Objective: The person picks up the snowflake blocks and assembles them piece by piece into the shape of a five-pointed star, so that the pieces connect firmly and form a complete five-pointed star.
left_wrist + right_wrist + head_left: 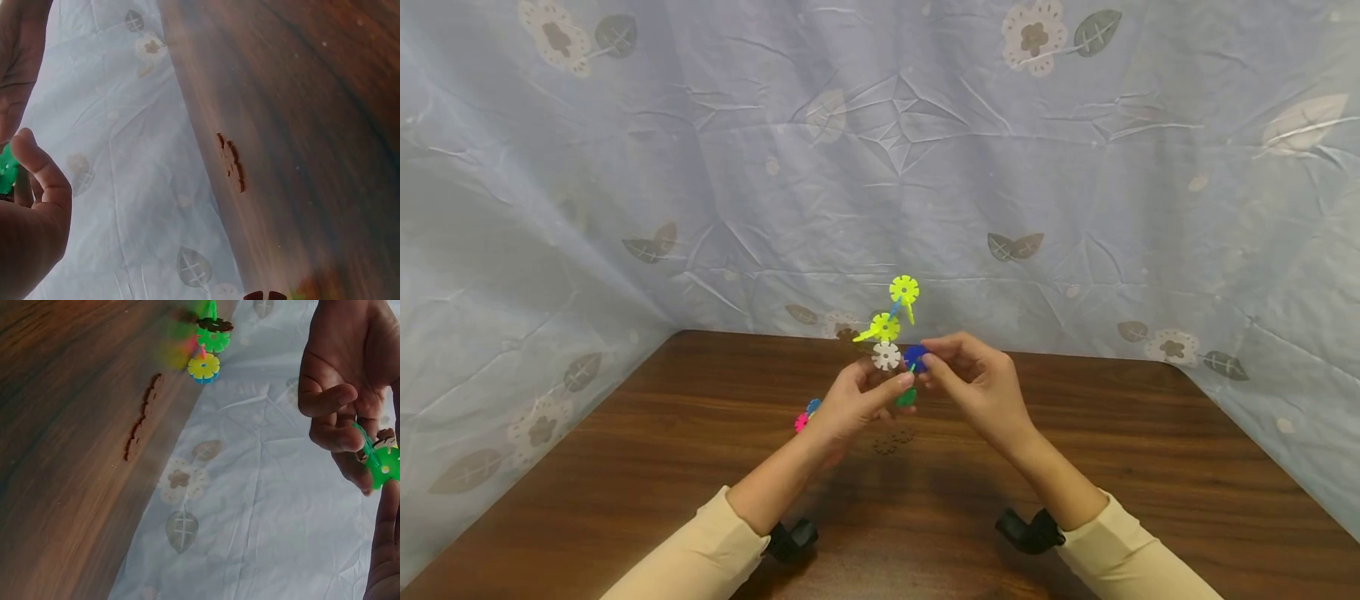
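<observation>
In the head view, my left hand (857,400) grips a chain of notched plastic snowflake discs near its lower end. A white disc (886,356) shows just above the thumb, with two yellow-green discs, the topmost disc (904,290) and a lower disc (884,327), rising over it. A green disc (906,397) sits below the left thumb, partly hidden by the fingers. My right hand (985,383) pinches a dark blue disc (914,358) between thumb and fingers, right beside the white one. In the right wrist view, a green disc (382,467) shows between the hands.
Brown discs (886,447) lie on the dark wooden table (1120,450) beyond the forearms. Behind the left hand are a pink disc (802,423) and a blue disc (813,406), partly covered. A patterned grey curtain (880,208) hangs around the table's back and sides.
</observation>
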The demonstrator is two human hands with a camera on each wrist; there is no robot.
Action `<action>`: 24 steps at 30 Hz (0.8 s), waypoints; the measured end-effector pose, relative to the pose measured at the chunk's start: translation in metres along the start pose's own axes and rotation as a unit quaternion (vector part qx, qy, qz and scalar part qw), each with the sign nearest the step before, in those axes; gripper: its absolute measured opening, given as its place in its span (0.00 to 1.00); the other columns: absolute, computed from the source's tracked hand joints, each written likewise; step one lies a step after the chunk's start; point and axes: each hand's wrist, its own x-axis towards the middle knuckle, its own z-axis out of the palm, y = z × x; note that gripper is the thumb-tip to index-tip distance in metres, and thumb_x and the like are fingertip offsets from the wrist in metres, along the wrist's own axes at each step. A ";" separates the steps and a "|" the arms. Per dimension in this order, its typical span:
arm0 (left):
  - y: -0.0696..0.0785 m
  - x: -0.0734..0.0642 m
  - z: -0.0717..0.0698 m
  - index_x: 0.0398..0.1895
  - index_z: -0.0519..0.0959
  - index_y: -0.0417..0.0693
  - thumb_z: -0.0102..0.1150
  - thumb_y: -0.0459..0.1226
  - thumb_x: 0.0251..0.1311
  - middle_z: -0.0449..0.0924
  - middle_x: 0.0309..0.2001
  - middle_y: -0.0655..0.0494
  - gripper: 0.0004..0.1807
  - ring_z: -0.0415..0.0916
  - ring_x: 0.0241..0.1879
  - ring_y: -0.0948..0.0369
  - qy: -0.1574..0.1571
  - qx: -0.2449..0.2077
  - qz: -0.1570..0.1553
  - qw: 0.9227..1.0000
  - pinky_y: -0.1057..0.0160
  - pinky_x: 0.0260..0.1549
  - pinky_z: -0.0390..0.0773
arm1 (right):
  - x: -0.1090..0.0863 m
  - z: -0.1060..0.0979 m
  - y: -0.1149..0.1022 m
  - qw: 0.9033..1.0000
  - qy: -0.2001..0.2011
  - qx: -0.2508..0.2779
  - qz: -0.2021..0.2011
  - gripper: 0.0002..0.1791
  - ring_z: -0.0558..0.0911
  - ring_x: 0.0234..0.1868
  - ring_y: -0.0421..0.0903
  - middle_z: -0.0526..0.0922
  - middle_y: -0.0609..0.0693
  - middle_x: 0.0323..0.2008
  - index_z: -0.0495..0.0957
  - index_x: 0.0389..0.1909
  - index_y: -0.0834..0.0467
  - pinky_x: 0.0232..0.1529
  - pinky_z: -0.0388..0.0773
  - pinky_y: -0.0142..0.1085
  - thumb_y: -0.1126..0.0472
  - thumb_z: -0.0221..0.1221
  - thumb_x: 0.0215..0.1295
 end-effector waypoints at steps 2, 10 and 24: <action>0.001 0.000 -0.001 0.62 0.73 0.38 0.57 0.42 0.77 0.87 0.47 0.52 0.20 0.90 0.40 0.59 0.001 -0.009 -0.001 1.000 0.61 0.37 0.85 | 0.002 0.001 -0.001 1.000 -0.001 0.000 0.001 0.09 0.90 0.35 0.38 0.89 0.66 0.38 0.82 0.49 0.70 0.37 0.90 0.37 0.75 0.62 0.70; 0.016 0.001 -0.015 0.59 0.76 0.38 0.56 0.40 0.77 0.87 0.36 0.66 0.16 0.88 0.36 0.62 0.035 -0.023 0.017 0.999 0.66 0.31 0.83 | 0.023 0.005 -0.001 0.999 -0.030 -0.016 0.006 0.11 0.90 0.38 0.43 0.88 0.65 0.43 0.80 0.53 0.70 0.40 0.90 0.39 0.72 0.58 0.75; 0.037 -0.002 -0.038 0.51 0.78 0.44 0.56 0.43 0.78 0.89 0.37 0.66 0.12 0.86 0.36 0.63 0.074 -0.030 0.023 0.997 0.66 0.34 0.83 | 0.030 0.050 0.038 0.919 -0.336 -0.140 0.152 0.27 0.85 0.61 0.57 0.83 0.58 0.64 0.71 0.70 0.57 0.59 0.85 0.45 0.56 0.64 0.74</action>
